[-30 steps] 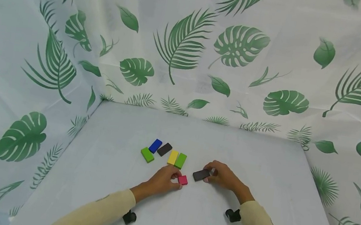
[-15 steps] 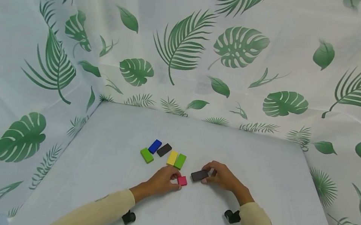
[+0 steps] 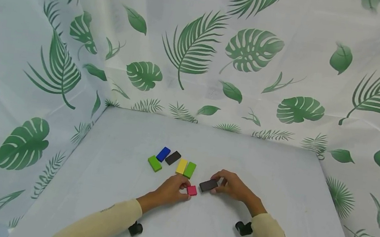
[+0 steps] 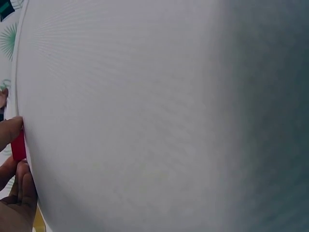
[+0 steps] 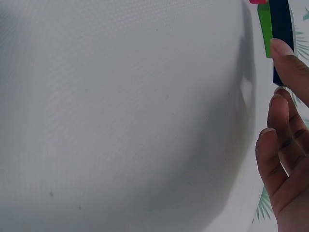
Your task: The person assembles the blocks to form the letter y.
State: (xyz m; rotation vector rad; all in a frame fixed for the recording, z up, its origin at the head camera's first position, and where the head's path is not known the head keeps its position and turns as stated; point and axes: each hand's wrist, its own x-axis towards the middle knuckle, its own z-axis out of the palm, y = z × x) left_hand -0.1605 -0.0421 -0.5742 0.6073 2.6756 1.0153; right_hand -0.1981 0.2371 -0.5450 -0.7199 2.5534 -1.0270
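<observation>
In the head view my left hand [image 3: 170,189] pinches a small red block [image 3: 192,190] between thumb and fingers. The same red block [image 4: 19,146] shows at the left edge of the left wrist view. To the right, my right hand [image 3: 233,186] grips a black rectangular block [image 3: 208,185] by its right end. A narrow gap separates the black block from the red one. Just beyond my left hand lie a yellow block [image 3: 181,166] and a green block [image 3: 189,170], side by side. In the right wrist view my thumb [image 5: 289,67] lies on the dark block [image 5: 282,24].
Farther left on the white table [image 3: 259,163] lie a blue block [image 3: 163,154], another black block [image 3: 173,158] and another green block [image 3: 155,163]. Leaf-printed cloth [image 3: 191,54] rises behind the table and along both sides.
My right hand has moved slightly left with the black block, narrowing the gap to the red block. The left hand and the red block have stayed almost still.
</observation>
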